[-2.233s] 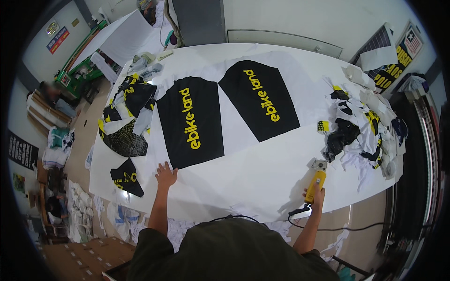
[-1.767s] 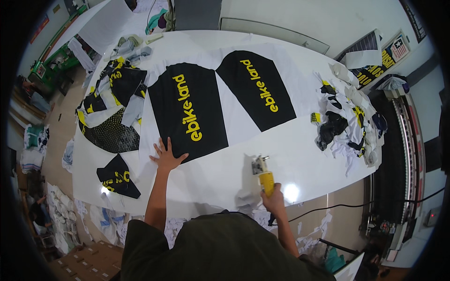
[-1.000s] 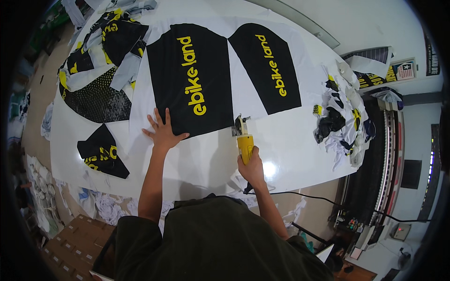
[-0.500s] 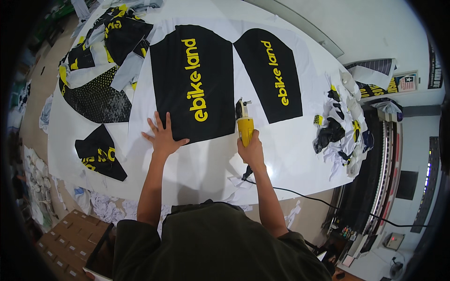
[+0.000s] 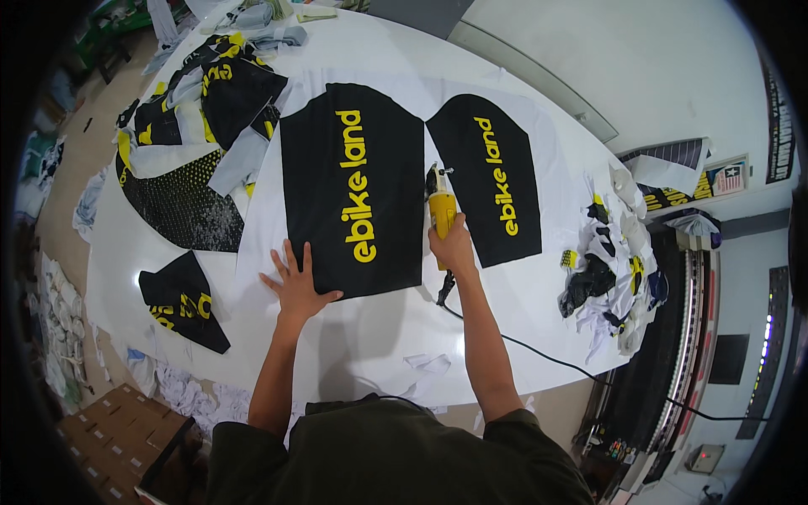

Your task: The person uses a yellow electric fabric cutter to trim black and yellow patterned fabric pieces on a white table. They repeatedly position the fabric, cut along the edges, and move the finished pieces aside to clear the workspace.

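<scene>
My right hand (image 5: 452,245) is wrapped round a yellow handheld electric fabric cutter (image 5: 442,212). The cutter's metal head touches the white margin along the right edge of a large black fabric panel (image 5: 316,185) with yellow lettering. With fingers spread, my left hand (image 5: 299,288) lies flat across the panel's lower left corner and the white cloth beside it. To the right of the cutter is a narrower black panel (image 5: 522,177), also with yellow lettering. Both panels have rounded far ends. A black power cord (image 5: 547,349) trails from the cutter toward the right.
Black, yellow and grey fabric pieces (image 5: 227,101) are heaped at the table's far left, with a small black piece (image 5: 189,290) nearer me. Scraps (image 5: 619,269) pile up at the right edge of the white table (image 5: 370,362). Brown cartons (image 5: 118,438) stand at lower left.
The cutter and my right hand have moved away from me along the large panel's right edge. My left hand stays on the lower left corner. The whole view has shifted.
</scene>
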